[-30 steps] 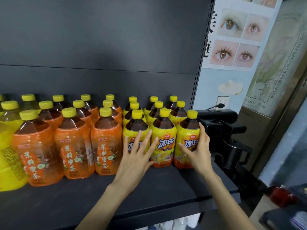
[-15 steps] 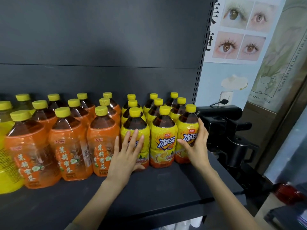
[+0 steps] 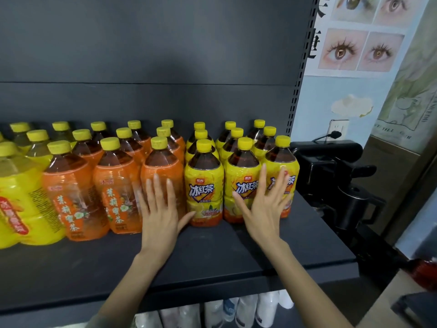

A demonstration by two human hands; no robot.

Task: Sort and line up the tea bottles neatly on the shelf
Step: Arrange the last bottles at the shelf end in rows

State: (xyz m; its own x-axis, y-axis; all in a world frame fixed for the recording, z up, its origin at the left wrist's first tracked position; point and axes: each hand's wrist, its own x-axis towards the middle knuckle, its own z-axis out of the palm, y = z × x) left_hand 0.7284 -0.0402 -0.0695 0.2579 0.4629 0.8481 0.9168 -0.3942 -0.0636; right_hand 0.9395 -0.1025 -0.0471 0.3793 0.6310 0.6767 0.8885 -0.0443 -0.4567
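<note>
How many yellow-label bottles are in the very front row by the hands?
3, side by side at the right end of the shelf: left one, middle one and right one. The right hand partly covers two. More stand behind them.

Two bare forearms, left grip (image 3: 160, 214), right grip (image 3: 264, 209), long nails

Even light, edges warped, fingertips blurred
</note>
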